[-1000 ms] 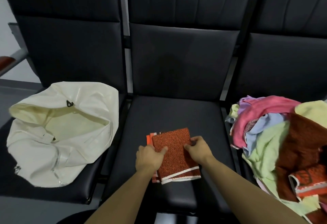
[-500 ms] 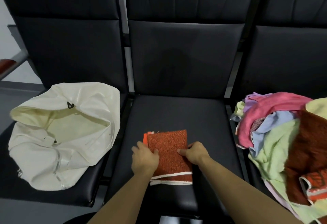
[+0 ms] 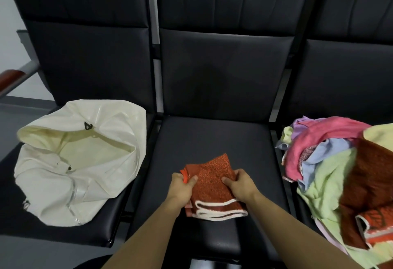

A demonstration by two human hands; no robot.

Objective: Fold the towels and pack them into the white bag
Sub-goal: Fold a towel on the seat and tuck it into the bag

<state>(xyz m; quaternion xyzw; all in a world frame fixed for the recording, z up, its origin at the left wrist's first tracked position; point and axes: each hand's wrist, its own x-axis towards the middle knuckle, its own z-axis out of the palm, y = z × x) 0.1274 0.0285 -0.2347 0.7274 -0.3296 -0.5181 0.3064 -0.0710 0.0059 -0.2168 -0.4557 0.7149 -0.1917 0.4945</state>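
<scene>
A folded orange-red towel (image 3: pixel 212 185) with a white hem is held just over the middle black seat (image 3: pixel 214 136). My left hand (image 3: pixel 182 188) grips its left edge, thumb on top. My right hand (image 3: pixel 240 184) grips its right edge the same way. The towel's far corner lifts and sags between the hands. The white bag (image 3: pixel 74 160) lies on the left seat with its mouth open toward me. A heap of unfolded towels (image 3: pixel 340 173) in pink, blue, green, yellow and rust covers the right seat.
Three black padded chairs stand in a row, with tall backrests (image 3: pixel 225 73) behind. Metal frame bars (image 3: pixel 155 56) separate the seats. A wooden armrest (image 3: pixel 10 77) juts in at the far left. Grey floor shows beside the left seat.
Both hands have closed on the folded towel's sides and raised it off the seat; before, it lay flat under them. Its far end now tilts up and crumples slightly.
</scene>
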